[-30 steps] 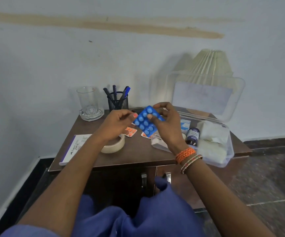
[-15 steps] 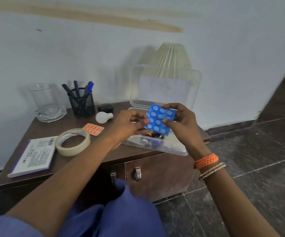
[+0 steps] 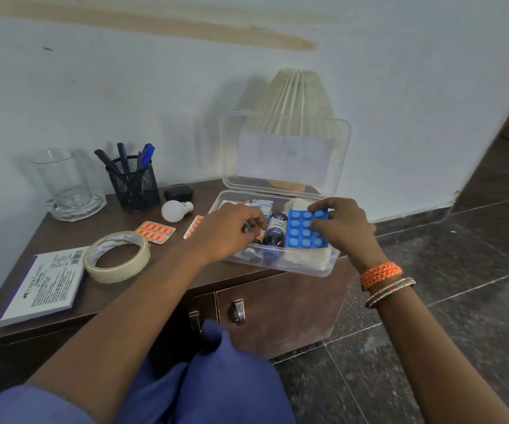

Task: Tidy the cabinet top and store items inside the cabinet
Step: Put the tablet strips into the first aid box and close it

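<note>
My right hand [image 3: 346, 231] grips a blue blister pack [image 3: 306, 229] by its right edge and holds it flat, low over the right side of an open clear plastic box [image 3: 280, 266] on the brown cabinet top [image 3: 167, 267]. A dark iodine bottle [image 3: 276, 231] lies inside the box just left of the pack. My left hand [image 3: 228, 231] reaches into the box's left part with curled fingers beside the bottle, off the pack. Whether it holds anything is hidden.
On the cabinet top lie two orange blister packs [image 3: 155, 231], a tape roll [image 3: 118, 257], a notepad [image 3: 43, 283], a white bulb [image 3: 175, 210], a black case [image 3: 178, 192], a mesh pen holder [image 3: 133, 186] and a glass [image 3: 66, 185]. A lampshade [image 3: 297, 96] stands behind the box's raised lid. The cabinet doors [image 3: 277, 307] are closed.
The blue pack went from both hands in the air down into the box. My left hand let go of it and moved to the box's left side.
</note>
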Demonstrator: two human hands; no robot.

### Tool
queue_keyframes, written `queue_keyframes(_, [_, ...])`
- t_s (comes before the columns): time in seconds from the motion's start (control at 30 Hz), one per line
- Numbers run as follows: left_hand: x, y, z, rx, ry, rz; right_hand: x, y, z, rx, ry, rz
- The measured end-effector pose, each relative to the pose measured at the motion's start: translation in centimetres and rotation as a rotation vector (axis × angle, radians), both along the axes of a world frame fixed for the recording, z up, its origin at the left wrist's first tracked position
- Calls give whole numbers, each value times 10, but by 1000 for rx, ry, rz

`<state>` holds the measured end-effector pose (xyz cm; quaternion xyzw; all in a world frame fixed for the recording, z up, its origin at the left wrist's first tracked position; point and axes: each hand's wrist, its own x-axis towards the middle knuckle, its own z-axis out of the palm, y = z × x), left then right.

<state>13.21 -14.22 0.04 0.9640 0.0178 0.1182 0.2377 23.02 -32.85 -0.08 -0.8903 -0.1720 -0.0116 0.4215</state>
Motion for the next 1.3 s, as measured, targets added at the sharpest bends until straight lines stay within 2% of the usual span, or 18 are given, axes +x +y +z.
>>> queue_keyframes(0.23, [-7,0,1,41,9,-30,-16,-2,1,-502,-168,27])
queue_keyframes(0.4, [-6,-3,1,93,24,-21,-17,-5,1,-632,-188,79])
queue_keyframes(0.5, [-6,-3,2,85,32,-26,-17,-5,1,-615,-208,56])
queue_keyframes(0.63, [-11,12,7,20,-22,60,-25,4,9,-370,-366,-6])
queue_keyframes(0.77, [-25,39,15,-17,-107,305,-38,38,23,-195,-458,55])
queue_keyframes(0.87, [-36,62,11,-23,-104,496,-46,71,23,-132,-435,218])
queue_keyframes(1.0, [-54,85,2,-13,-20,573,-52,122,16,-218,-432,362])
queue_keyframes(1.17, [-74,102,-2,97,72,574,-57,171,8,-511,-456,523])
queue_keyframes(1.3, [-83,118,-4,129,116,633,-64,202,-3,-555,-545,573])
